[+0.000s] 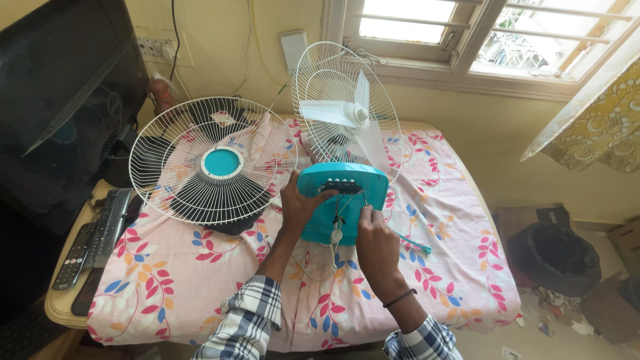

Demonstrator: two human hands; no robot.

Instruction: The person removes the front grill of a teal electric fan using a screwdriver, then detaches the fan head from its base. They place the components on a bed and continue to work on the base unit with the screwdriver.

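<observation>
Right now both hands work at the back of a teal fan base (342,203) that stands on a bed covered with a pink floral sheet (200,267). The left hand (300,203) is closed around the base's left edge, thumb toward the row of small buttons on top. The right hand (375,237) pinches a thin wire or cord at the base's right side, fingers curled shut on it. Behind the base rises the rear wire guard (347,110) with 1 set of white blades (347,117) inside it. The loose front guard (213,160), white wire with a teal centre disc, lies just left of the base. A teal screwdriver (413,243) rests on the sheet near the right wrist. 2 remote controls (87,247) lie on the surface at far left, below a dark screen (60,100).
</observation>
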